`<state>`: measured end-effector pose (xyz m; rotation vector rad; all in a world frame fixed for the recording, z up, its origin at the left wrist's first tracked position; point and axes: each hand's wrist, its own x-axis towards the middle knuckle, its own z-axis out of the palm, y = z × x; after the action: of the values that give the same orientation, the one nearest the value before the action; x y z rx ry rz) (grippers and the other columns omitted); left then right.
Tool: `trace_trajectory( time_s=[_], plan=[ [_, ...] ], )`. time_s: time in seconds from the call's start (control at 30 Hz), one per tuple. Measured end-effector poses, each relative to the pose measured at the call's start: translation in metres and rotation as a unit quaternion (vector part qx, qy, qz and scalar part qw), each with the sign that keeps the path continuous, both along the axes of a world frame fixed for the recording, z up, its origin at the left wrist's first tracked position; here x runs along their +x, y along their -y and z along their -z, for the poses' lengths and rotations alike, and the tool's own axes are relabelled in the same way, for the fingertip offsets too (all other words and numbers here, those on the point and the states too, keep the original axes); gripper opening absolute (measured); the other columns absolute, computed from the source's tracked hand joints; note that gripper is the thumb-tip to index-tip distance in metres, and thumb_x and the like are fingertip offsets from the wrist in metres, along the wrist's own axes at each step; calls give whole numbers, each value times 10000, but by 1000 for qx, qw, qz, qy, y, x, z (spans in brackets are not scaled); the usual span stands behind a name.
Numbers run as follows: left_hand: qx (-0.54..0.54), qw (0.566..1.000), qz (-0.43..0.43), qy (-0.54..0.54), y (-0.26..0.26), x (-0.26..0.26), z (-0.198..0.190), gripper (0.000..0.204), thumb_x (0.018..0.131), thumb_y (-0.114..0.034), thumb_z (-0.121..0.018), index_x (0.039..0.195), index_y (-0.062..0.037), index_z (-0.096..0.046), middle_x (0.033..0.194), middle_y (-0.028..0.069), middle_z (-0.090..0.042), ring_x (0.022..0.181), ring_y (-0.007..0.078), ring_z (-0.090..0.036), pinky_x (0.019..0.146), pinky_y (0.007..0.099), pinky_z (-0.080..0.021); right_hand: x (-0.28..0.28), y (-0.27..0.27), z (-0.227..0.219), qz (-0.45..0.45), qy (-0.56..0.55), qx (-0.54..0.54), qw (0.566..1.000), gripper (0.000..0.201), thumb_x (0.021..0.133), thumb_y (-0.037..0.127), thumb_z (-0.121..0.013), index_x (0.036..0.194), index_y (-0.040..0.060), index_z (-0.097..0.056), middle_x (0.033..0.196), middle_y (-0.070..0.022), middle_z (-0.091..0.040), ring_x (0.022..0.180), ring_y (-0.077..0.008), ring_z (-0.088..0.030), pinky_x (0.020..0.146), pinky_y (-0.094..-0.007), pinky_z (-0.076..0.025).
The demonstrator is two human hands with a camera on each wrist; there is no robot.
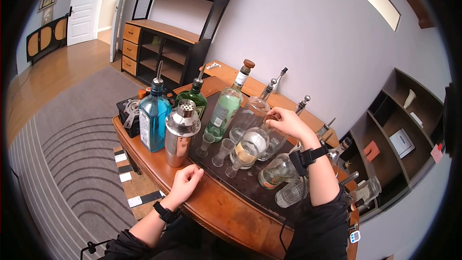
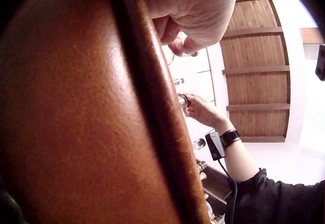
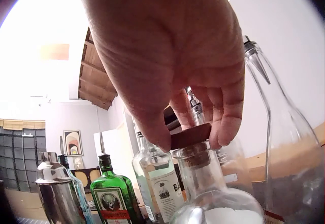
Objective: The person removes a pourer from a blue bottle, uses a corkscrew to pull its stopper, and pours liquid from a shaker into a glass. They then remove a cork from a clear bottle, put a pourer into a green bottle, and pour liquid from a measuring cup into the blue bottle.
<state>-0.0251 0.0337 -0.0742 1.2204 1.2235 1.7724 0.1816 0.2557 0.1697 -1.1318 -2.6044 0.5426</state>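
Note:
My right hand [image 1: 291,126] reaches over the bottles and pinches the brown-topped cork stopper [image 3: 190,136] between thumb and fingers. That stopper sits in the neck of a clear, round-bodied bottle [image 3: 218,203], which has a tan label in the head view. My left hand [image 1: 186,183] rests at the leather table's near edge with fingers loosely curled and nothing in them. Just beyond it stands a steel cocktail shaker [image 1: 178,137] with a perforated top. Several small glasses [image 1: 223,152] stand between the shaker and the round bottle.
Left of the shaker are a blue bottle [image 1: 154,123], a green bottle [image 1: 193,100] and a strainer [image 1: 130,108]. A tall corked bottle [image 1: 224,108] stands behind the small glasses. Under my right forearm are another bottle [image 1: 276,171] and a cut-glass tumbler [image 1: 290,193].

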Motion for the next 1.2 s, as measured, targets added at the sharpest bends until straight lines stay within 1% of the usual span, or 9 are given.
trace_trajectory(
  time_s=[0.07, 0.3, 0.37, 0.4, 0.53, 0.63, 0.7, 0.8, 1.2],
  plan=[
    [0, 1000, -2, -1, 0, 0, 0, 329, 976, -169, -573, 701, -45, -443, 628, -68, -366, 619, 31, -314, 536, 237, -279, -1, 1, 0, 2, 20, 40, 999, 315, 850, 196, -676, 1111, 24, -633, 863, -66, -683, 803, -141, -627, 755, -298, -508],
    [5, 1000, 5, 12, 1, -1, -4, 314, 978, -161, -570, 709, -49, -454, 637, -73, -392, 622, 23, -325, 538, 229, -285, 0, 1, -5, -33, 14, 34, 999, 321, 848, 194, -680, 1117, 28, -626, 881, -64, -676, 784, -129, -603, 735, -299, -499],
    [6, 1000, 4, 16, 0, 0, -4, 309, 978, -157, -571, 710, -49, -460, 638, -75, -400, 622, 20, -329, 537, 226, -287, -2, 9, -11, -23, 17, 9, 1000, 302, 844, 114, -657, 1118, -7, -616, 1020, -107, -688, 962, -179, -647, 864, -316, -507],
    [13, 1000, 1, 12, 0, -1, -3, 307, 978, -157, -572, 711, -49, -466, 638, -76, -406, 620, 16, -333, 534, 223, -287, -1, 9, -13, -22, 18, 9, 1000, 302, 844, 114, -657, 1118, -7, -616, 1020, -107, -688, 962, -179, -647, 864, -316, -507],
    [-7, 1000, 10, 25, 1, -1, -4, 308, 982, -164, -574, 713, -50, -476, 642, -80, -416, 619, 8, -340, 530, 216, -286, 6, 4, -35, -44, -84, 52, 994, 312, 856, 103, -627, 1153, 11, -601, 993, -63, -664, 930, -138, -623, 834, -303, -506],
    [-4, 1000, 11, 29, 0, 0, -4, 301, 984, -168, -574, 721, -53, -481, 651, -84, -417, 621, 4, -340, 533, 210, -283, 11, 6, -46, -29, -90, -16, 995, 340, 857, 103, -622, 1189, 33, -596, 1035, -58, -649, 926, -131, -624, 837, -295, -507],
    [-3, 1000, 5, 29, 0, -1, -2, 293, 984, -170, -575, 727, -57, -489, 653, -86, -418, 620, 4, -343, 536, 208, -285, 13, 8, -45, -84, -145, -108, 980, 380, 864, 112, -623, 1236, 54, -577, 1090, -59, -626, 910, -128, -627, 846, -292, -513],
    [-10, 1000, 4, 28, 2, 0, -6, 294, 984, -173, -573, 726, -57, -492, 652, -82, -429, 618, 5, -354, 540, 207, -294, 16, 13, -42, -99, -167, -213, 958, 389, 885, 135, -623, 1263, 68, -558, 1132, -69, -607, 902, -129, -630, 855, -297, -522],
    [-1, 1000, 1, 12, 1, -1, -4, 298, 984, -182, -572, 727, -54, -495, 648, -82, -416, 610, 12, -350, 538, 214, -295, 19, 25, -45, -194, -228, -345, 890, 435, 908, 180, -655, 1301, 67, -507, 1161, -84, -593, 797, -108, -591, 744, -262, -521]
  ],
)
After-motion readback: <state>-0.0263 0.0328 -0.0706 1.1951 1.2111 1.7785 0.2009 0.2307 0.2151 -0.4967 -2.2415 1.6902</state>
